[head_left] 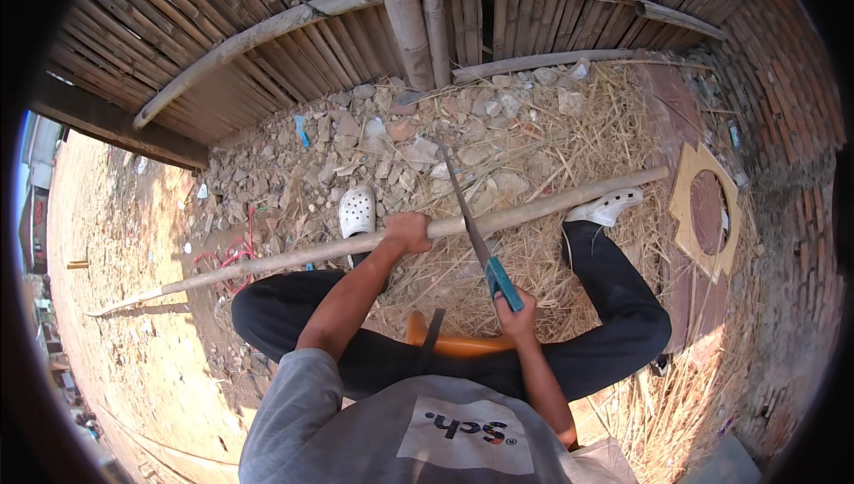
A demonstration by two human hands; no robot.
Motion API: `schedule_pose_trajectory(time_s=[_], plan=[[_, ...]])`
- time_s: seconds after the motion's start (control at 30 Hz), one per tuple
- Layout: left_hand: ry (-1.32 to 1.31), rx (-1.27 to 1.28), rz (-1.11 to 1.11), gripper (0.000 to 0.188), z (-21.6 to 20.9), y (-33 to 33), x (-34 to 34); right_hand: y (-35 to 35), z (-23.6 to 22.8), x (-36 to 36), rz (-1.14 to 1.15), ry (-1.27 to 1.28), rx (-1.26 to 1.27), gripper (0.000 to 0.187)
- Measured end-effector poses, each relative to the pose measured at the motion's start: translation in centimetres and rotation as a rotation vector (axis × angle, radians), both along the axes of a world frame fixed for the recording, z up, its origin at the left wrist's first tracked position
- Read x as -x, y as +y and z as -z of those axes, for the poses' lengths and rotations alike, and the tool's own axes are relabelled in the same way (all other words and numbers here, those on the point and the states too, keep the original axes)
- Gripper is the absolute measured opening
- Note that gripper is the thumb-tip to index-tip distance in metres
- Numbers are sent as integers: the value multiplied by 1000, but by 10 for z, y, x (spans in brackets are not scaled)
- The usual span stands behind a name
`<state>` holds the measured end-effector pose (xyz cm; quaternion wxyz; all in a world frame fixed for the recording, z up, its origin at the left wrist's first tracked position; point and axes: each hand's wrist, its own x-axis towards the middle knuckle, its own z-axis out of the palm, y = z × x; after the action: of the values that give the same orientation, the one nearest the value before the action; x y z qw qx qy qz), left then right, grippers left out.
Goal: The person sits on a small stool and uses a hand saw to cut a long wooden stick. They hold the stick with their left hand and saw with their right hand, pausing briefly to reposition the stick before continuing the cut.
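Observation:
A long pale bamboo pole [302, 258] runs across in front of me, from the ground at far left up to the right over my lap side. My left hand [407, 232] is closed around it near the middle. In my right hand [519, 313] is the teal handle of a handsaw [479, 239], fingers wrapped around it. The saw's narrow blade points away from me and crosses the pole a little right of my left hand. Whether its teeth have cut into the pole is too small to tell.
My white clogs [358, 210] are near the pole on both sides. Rubble [347, 128] and dry straw [578, 133] cover the ground. A slatted bamboo wall [320, 48] stands ahead, a brick wall [792, 128] at right. Beside it lies a tan board with a round hole [683, 233]. Something orange [471, 346] is between my legs.

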<state>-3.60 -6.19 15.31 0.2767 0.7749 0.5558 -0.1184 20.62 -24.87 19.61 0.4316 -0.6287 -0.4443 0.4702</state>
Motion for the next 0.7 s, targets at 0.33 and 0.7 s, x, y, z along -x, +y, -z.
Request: schedule_pose_trajectory(time_s=[0.33, 0.7], plan=[[68, 42, -125, 39, 59, -4, -26, -16, -85, 43, 15, -183, 77, 19], [39, -24, -122, 36, 7, 35, -41, -18, -71, 11, 127, -189, 27, 19]])
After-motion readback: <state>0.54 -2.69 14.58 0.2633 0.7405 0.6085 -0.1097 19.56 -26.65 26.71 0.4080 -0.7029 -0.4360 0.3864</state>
